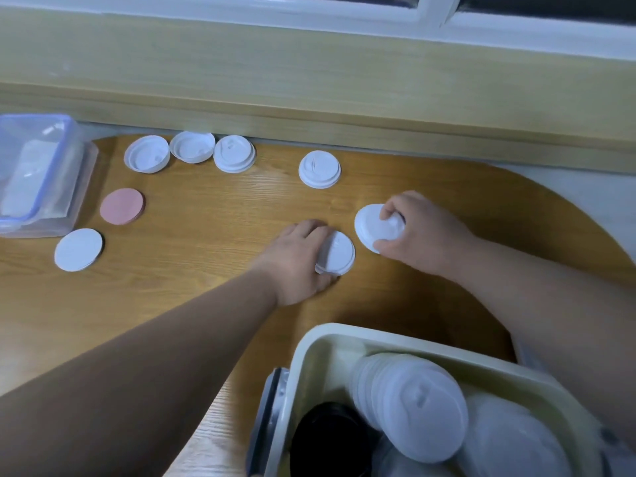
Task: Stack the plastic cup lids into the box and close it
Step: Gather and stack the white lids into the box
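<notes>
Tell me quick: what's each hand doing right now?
Left hand: grips the nearer white lid, on the table.
Right hand: holds the tilted white lid.

I see the box (pixel 344 330) at the tabletop's (pixel 206 235) near edge, a lid stack (pixel 423 407) in it; a row of lids (pixel 191 148) along the far edge; a container (pixel 51 166) at the left edge.

Wood-grain surface (pixel 206 294), smooth, faint sheen. Each cup lid (pixel 319 168) thin white plastic, matt. The box (pixel 318 373): cream plastic, smooth, dull gloss. Far-left container (pixel 51 160): clear glossy plastic, blue rim. Pink disc (pixel 122 206): matt, material unclear.
</notes>
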